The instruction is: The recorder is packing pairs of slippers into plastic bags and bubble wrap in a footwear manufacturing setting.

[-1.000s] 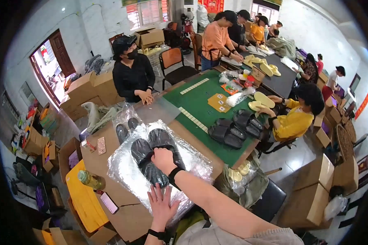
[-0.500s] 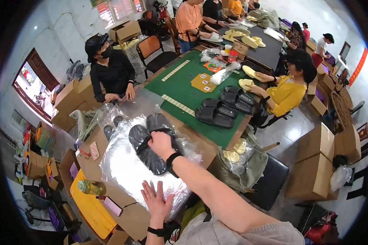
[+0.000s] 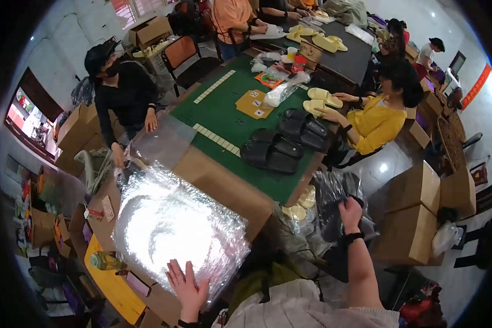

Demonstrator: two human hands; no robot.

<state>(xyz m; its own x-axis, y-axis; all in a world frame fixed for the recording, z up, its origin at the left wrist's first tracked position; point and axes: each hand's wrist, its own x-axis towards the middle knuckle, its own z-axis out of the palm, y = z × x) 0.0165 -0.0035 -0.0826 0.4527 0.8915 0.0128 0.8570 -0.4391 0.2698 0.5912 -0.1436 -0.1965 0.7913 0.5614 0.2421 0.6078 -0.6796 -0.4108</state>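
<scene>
My left hand (image 3: 187, 287) lies with fingers spread on the near edge of a shiny stack of clear plastic bags (image 3: 164, 229) on the table. Off the table's right side, my right hand (image 3: 351, 214) is closed on a pair of black slippers (image 3: 332, 210) wrapped in a clear bag. Below it, partly covered, are bagged yellow slippers (image 3: 296, 212) at the top of a sack. Across the stack, a person in black has a hand (image 3: 118, 156) at the far left corner of the bags.
Black slippers (image 3: 270, 153) stand on the green table top (image 3: 213, 117). A person in yellow holds yellow slippers (image 3: 317, 104) at the right. Tall cardboard boxes (image 3: 404, 235) stand on the floor to the right. A bottle (image 3: 106, 261) and phone (image 3: 138, 284) lie at the left.
My right hand has carried the bagged black slippers from the plastic stack rightward, off the table. My left hand stays on the stack. The person in black has reached to the stack's corner.
</scene>
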